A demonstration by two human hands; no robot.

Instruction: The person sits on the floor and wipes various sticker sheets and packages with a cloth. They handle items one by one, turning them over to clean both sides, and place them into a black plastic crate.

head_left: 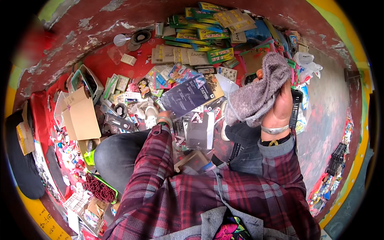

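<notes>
My right hand (279,106) is raised on the right side, closed around a fluffy grey cloth (250,100). The cloth hangs in folds to the left of the hand, and one end stands up above the fingers. Low in the middle, my left hand (164,115) grips the lower left corner of a flat dark blue-grey packet (186,97) with pale print. Most of the left fingers are hidden by the packet. Below the packet, between my knees, stands a clear plastic box (200,132). A white shoe (151,114) shows beside the left hand.
Stacked yellow, green and blue boxes (196,34) line the far wall. An opened cardboard box (82,114) and plastic baskets (94,82) stand at left. Dark red beads (98,188) fill a green tray. White plastic bags (307,64) lie at right. Small packaged goods cover the red floor.
</notes>
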